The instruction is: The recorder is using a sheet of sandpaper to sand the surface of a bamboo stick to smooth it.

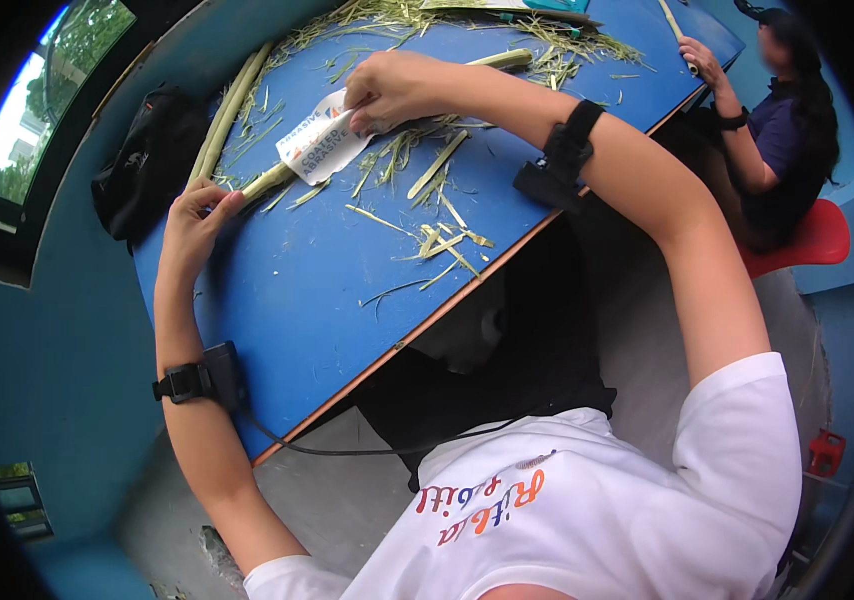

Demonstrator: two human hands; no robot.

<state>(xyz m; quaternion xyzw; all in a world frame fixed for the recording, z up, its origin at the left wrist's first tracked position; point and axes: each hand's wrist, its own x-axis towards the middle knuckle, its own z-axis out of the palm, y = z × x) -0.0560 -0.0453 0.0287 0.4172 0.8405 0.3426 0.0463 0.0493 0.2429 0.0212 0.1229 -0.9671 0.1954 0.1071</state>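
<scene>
My left hand (198,214) pinches the near left end of a pale green bamboo stick (269,182) just above the blue table (307,290). Around the stick's middle lies a bent piece of sandpaper (319,150), its white printed back facing outward. My right hand (387,92) grips the sandpaper at its upper right edge, fingers curled over it. The stick is hidden under the paper and my right hand. Past my right forearm a green stick end (507,60) shows, roughly in line with it. Green shavings (437,245) lie beside and below the stick.
Long bamboo pieces (230,115) lie along the table's left edge, next to a black bag (152,160). More shavings (397,20) heap at the far edge. At the right, another person (777,130) sits on a red stool (812,238), holding a stick.
</scene>
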